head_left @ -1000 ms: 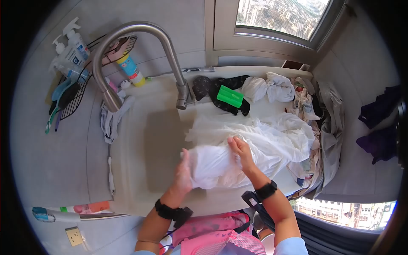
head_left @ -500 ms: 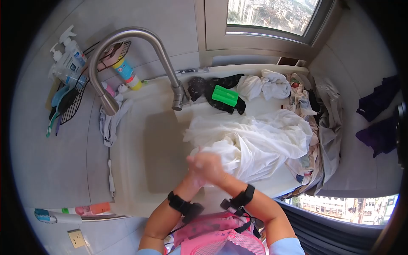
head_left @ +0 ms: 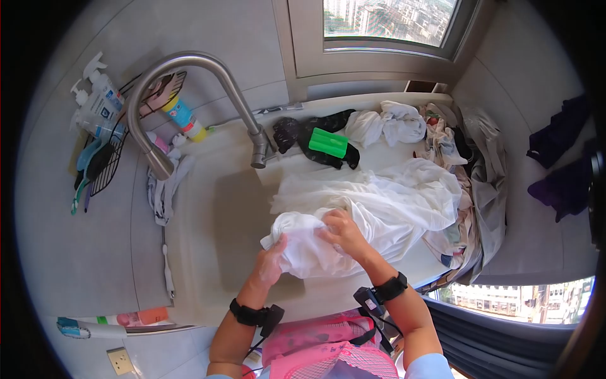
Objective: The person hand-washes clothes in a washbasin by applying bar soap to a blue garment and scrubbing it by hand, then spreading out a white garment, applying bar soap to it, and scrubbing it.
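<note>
A wet white cloth garment (head_left: 398,196) spreads over the ledge beside the sink basin, its near end bunched up above the basin's edge. My left hand (head_left: 271,260) grips that bunched end from the left, thumb on top. On its right side, my right hand (head_left: 344,232) pinches the same fabric with bent fingers. Part of the fingers of both hands is hidden by the cloth. Behind the garment, a green soap box or bar (head_left: 328,143) rests on a dark cloth (head_left: 303,134).
A curved metal faucet (head_left: 214,66) arches over the sink basin (head_left: 237,208). White bundled cloths (head_left: 401,123) and patterned clothes (head_left: 464,221) lie at the back and right. A wire rack (head_left: 104,174) on the left wall holds bottles and brushes.
My hands were clasped together at the near end of the garment. They have moved apart, and each now grips a side of the lifted, bunched fabric. The view has shifted slightly.
</note>
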`<state>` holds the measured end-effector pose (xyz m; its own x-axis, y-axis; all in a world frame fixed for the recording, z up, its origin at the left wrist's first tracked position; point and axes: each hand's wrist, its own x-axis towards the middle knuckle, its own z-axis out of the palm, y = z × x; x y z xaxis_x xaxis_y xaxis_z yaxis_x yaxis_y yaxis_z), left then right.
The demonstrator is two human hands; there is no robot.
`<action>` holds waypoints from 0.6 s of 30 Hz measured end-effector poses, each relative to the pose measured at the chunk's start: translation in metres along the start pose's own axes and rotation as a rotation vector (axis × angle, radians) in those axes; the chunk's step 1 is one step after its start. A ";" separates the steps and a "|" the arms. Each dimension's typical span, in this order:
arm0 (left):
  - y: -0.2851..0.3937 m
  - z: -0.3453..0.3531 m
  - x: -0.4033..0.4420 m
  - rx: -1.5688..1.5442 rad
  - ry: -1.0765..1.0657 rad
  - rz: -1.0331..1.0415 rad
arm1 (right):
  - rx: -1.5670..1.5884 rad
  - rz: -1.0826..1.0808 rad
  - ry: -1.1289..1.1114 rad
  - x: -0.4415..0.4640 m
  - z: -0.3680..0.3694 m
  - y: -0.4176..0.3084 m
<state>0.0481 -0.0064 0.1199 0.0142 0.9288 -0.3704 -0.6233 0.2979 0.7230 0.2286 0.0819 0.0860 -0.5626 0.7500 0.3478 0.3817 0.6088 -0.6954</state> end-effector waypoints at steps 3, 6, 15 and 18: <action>-0.002 -0.004 0.003 0.013 0.076 0.141 | 0.771 0.583 0.051 0.000 0.005 0.001; 0.002 0.006 0.008 -0.127 0.181 0.125 | 0.981 0.548 0.184 0.004 0.012 -0.001; -0.064 -0.026 0.057 -0.310 -0.314 0.214 | 0.463 0.005 0.213 0.011 0.030 -0.084; -0.071 0.003 0.057 -0.349 -0.144 -0.053 | 0.230 -0.009 0.267 0.004 0.057 -0.036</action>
<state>0.0957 0.0259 0.0492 0.1478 0.9429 -0.2984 -0.8473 0.2763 0.4535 0.1710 0.0484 0.0771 -0.3417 0.8045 0.4858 0.1850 0.5644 -0.8045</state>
